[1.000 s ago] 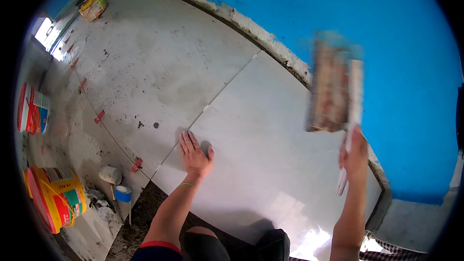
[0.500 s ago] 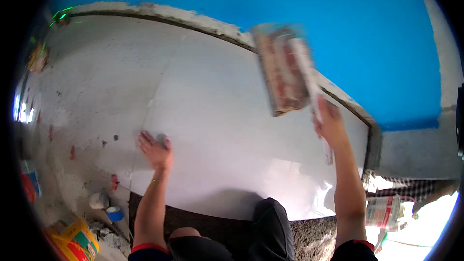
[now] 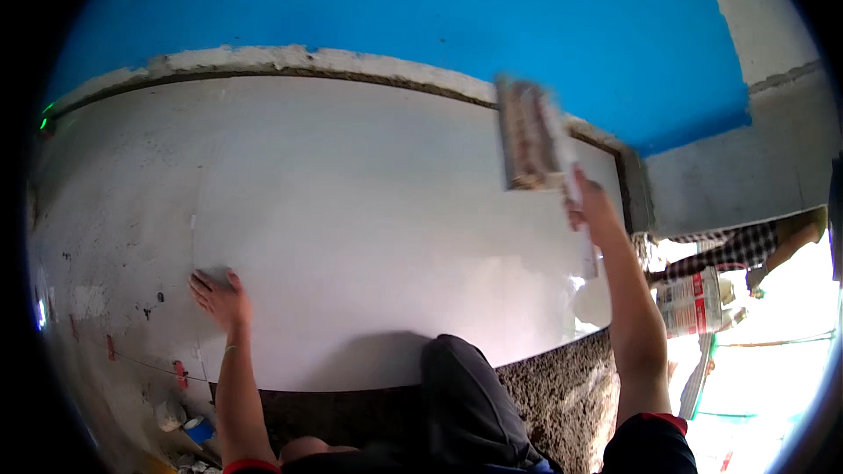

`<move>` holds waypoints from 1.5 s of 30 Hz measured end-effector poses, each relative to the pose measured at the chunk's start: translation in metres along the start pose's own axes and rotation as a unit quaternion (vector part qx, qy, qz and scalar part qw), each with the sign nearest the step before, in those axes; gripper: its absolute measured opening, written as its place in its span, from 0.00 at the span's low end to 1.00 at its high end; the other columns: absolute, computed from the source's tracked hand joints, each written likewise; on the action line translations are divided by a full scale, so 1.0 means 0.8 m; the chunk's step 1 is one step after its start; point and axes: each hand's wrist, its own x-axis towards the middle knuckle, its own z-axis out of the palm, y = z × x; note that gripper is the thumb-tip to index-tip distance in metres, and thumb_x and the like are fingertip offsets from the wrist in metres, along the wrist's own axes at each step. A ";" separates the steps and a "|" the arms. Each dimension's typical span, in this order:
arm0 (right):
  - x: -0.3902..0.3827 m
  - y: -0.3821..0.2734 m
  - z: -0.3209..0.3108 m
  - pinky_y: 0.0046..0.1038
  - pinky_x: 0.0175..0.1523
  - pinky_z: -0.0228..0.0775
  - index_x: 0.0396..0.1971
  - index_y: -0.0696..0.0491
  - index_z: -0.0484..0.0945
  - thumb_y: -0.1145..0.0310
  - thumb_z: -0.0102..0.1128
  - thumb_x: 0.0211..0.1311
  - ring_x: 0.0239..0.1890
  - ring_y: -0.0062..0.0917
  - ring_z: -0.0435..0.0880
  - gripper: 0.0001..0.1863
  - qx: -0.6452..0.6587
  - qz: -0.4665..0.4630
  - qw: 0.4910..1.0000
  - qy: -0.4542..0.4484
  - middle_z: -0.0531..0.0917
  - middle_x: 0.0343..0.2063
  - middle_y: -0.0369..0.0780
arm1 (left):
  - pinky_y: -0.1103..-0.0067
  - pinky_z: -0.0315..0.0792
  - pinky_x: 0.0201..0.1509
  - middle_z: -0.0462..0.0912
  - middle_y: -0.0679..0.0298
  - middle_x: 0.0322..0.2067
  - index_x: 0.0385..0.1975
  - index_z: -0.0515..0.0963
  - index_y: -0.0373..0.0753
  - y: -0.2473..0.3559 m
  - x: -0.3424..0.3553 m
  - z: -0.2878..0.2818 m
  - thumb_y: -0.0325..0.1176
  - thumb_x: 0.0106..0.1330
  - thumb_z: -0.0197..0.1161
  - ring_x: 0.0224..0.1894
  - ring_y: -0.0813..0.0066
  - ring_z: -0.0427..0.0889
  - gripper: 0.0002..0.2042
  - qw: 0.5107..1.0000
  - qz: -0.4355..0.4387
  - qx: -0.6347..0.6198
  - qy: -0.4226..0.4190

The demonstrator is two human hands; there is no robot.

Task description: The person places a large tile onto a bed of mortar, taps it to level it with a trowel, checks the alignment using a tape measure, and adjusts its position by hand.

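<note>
Left of a large pale floor tile [image 3: 378, 211], the landmark throughout, lies a speckled neighbouring tile [image 3: 114, 237], with a red wedge [image 3: 181, 375] near the landmark's near left corner. At the landmark's left edge, beside a thin joint [image 3: 194, 221], the left hand [image 3: 222, 300] rests palm down, thumb apart from the fingers, holding nothing. A broad, flat palm should steady this edge better than fingertips, with fingers clear of the joint.

At the landmark's near edge is a bent knee [image 3: 465, 386] in dark cloth; weight is best kept off the tile. Over its far right side, against a blue wall [image 3: 395, 9], a blurred broad rectangular float [image 3: 531, 140] hangs on a long handle, clamped in the right hand [image 3: 595, 204]; whether it touches the tile cannot be told. A level face and light, even contact would likely spare the landmark's edge. Beyond its right edge stands a bucket [image 3: 694, 305]
</note>
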 end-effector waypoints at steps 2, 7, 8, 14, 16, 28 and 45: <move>-0.050 0.032 -0.041 0.29 0.17 0.64 0.32 0.51 0.74 0.37 0.45 0.74 0.12 0.18 0.69 0.29 0.035 -0.074 0.993 0.086 0.72 0.16 0.34 | 0.58 0.48 0.78 0.53 0.41 0.74 0.73 0.52 0.26 -0.001 0.002 0.008 0.60 0.75 0.43 0.77 0.46 0.51 0.42 1.000 0.002 -0.008 0.023; -0.096 0.189 0.081 0.31 0.15 0.62 0.28 0.50 0.73 0.40 0.44 0.76 0.11 0.22 0.69 0.28 -0.143 -0.067 0.961 0.226 0.66 0.10 0.33 | 0.56 0.54 0.76 0.58 0.39 0.71 0.71 0.58 0.25 -0.002 0.006 0.011 0.60 0.75 0.43 0.74 0.44 0.57 0.40 0.998 0.029 0.016 0.053; -0.074 0.202 0.124 0.32 0.16 0.63 0.30 0.51 0.75 0.38 0.44 0.75 0.11 0.24 0.69 0.29 -0.006 0.196 0.975 0.108 0.68 0.11 0.34 | 0.56 0.54 0.75 0.58 0.39 0.71 0.71 0.58 0.25 -0.002 0.007 0.009 0.60 0.75 0.43 0.73 0.43 0.57 0.40 0.998 0.029 0.009 0.055; -0.017 0.111 0.015 0.30 0.21 0.65 0.38 0.57 0.76 0.34 0.49 0.71 0.14 0.23 0.69 0.34 -0.011 0.042 0.999 0.027 0.73 0.17 0.36 | 0.57 0.55 0.75 0.58 0.41 0.71 0.72 0.58 0.28 -0.004 0.005 0.008 0.60 0.75 0.43 0.73 0.44 0.58 0.40 0.998 0.021 -0.010 0.062; -0.073 0.100 -0.064 0.27 0.19 0.59 0.33 0.51 0.73 0.34 0.50 0.70 0.13 0.19 0.64 0.31 0.059 0.010 0.997 0.041 0.69 0.17 0.33 | 0.58 0.56 0.75 0.58 0.42 0.71 0.72 0.57 0.28 -0.007 0.005 0.015 0.61 0.75 0.42 0.73 0.45 0.59 0.40 0.998 0.018 0.007 0.064; -0.155 0.261 0.026 0.31 0.21 0.68 0.27 0.55 0.73 0.37 0.45 0.74 0.14 0.23 0.71 0.33 -0.096 0.221 0.970 0.033 0.72 0.14 0.35 | 0.58 0.59 0.73 0.64 0.45 0.69 0.70 0.62 0.30 -0.039 0.038 0.064 0.65 0.73 0.41 0.71 0.46 0.64 0.42 0.992 0.035 0.059 0.106; -0.185 0.268 0.037 0.27 0.20 0.63 0.28 0.53 0.72 0.33 0.46 0.72 0.15 0.18 0.68 0.33 0.000 0.072 0.991 -0.115 0.70 0.16 0.30 | 0.61 0.45 0.80 0.51 0.45 0.75 0.72 0.54 0.26 0.176 -0.159 -0.015 0.52 0.74 0.49 0.78 0.50 0.48 0.37 0.962 0.271 -0.032 0.028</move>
